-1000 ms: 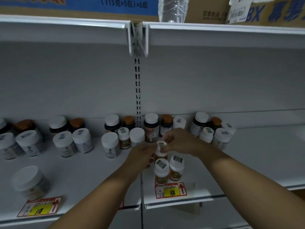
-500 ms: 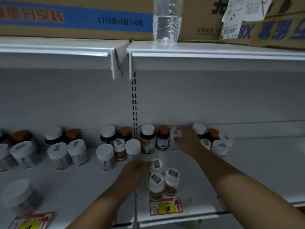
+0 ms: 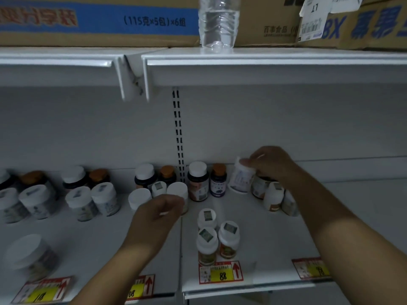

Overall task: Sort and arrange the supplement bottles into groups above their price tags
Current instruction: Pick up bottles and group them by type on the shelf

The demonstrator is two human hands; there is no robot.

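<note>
My right hand (image 3: pixel 269 165) grips the white cap of a white supplement bottle (image 3: pixel 240 179) at the back of the shelf and holds it tilted. My left hand (image 3: pixel 154 216) hovers with loosely curled fingers and holds nothing, just in front of a white-capped bottle (image 3: pixel 177 190). Three small white-capped bottles (image 3: pixel 217 238) stand grouped behind the red and yellow "88" price tag (image 3: pixel 221 275). Dark bottles with white or orange caps (image 3: pixel 198 183) line the back wall.
More white bottles (image 3: pixel 92 201) stand at the left, and a wide jar (image 3: pixel 30 256) sits behind the "118" tag (image 3: pixel 41 293). Another tag (image 3: pixel 311 268) lies at the right. A water bottle (image 3: pixel 218 20) and cardboard boxes (image 3: pixel 99 20) sit on the upper shelf (image 3: pixel 264 62).
My right hand has reached to the back row, closed on the white bottle and tipped it. My left hand let go of the small bottle and drew back left. The view tilted upward.
</note>
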